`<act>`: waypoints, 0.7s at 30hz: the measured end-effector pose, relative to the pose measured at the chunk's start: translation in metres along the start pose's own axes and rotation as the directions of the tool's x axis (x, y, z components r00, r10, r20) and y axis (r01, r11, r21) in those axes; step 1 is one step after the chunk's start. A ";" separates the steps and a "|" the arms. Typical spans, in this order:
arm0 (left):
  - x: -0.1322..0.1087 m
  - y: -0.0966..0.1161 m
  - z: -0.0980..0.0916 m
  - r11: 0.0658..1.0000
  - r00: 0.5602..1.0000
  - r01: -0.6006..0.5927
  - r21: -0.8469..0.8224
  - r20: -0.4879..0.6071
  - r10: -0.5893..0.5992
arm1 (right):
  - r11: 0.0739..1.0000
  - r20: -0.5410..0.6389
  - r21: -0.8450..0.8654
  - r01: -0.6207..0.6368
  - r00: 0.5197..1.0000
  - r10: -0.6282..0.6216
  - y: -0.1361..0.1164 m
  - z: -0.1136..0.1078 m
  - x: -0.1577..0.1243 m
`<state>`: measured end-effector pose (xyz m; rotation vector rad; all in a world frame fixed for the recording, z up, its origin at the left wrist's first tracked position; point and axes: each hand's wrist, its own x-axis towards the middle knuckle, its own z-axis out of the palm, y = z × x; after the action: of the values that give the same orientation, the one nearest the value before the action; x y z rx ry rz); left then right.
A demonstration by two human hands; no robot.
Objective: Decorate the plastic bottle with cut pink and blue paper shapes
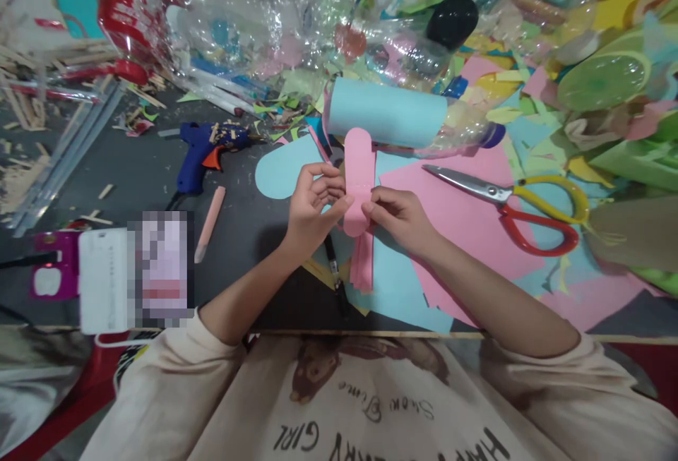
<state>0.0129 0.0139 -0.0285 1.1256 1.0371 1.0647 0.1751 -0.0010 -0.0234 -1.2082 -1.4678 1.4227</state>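
Between my two hands is a pink paper strip (358,164) with rounded ends and a crease across it. My left hand (318,200) pinches its left edge with the thumb, the other fingers curled. My right hand (397,214) grips the right edge between thumb and fingertips. More narrow pink paper strips (362,263) lie just below, on a light blue sheet (402,291). A light blue rounded paper piece (286,168) lies left of my left hand. Beyond my hands rests a plastic bottle wrapped in light blue paper (386,111). A black pen (333,270) lies beneath my left wrist.
Scissors with yellow and red handles (501,196) lie on pink paper (455,235) at right. A blue glue gun (198,154), a pink stick-like tube (210,221) and a white power strip (103,281) are at left. Clear plastic bottles (296,16) and paper scraps crowd the back.
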 end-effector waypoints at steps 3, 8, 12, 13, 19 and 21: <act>-0.001 -0.001 0.000 0.999 0.999 -0.029 0.026 -0.013 0.029 | 0.999 -0.030 0.042 -0.024 0.999 0.025 0.000 0.001 0.001; -0.001 -0.002 0.001 0.997 0.998 -0.055 0.061 -0.014 0.056 | 0.976 -0.057 0.193 -0.103 0.992 0.116 0.001 0.004 0.002; -0.001 0.000 0.001 0.995 0.999 -0.043 0.091 -0.018 0.044 | 0.967 -0.042 0.224 -0.119 0.990 0.132 0.000 0.004 0.001; -0.001 0.000 0.001 0.995 0.999 -0.037 0.090 -0.018 0.039 | 0.968 -0.044 0.222 -0.119 0.990 0.131 -0.001 0.004 0.001; -0.001 0.000 0.002 0.998 0.999 -0.013 0.055 -0.044 0.015 | 0.967 -0.060 0.227 -0.115 0.990 0.131 -0.003 0.005 0.002; -0.001 0.000 0.002 0.998 0.999 -0.010 0.065 -0.046 0.014 | 0.968 -0.066 0.224 -0.112 0.989 0.130 -0.003 0.005 0.002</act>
<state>0.0148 0.0128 -0.0282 1.1653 1.1100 1.0777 0.1697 0.0000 -0.0213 -1.2164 -1.1655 1.5546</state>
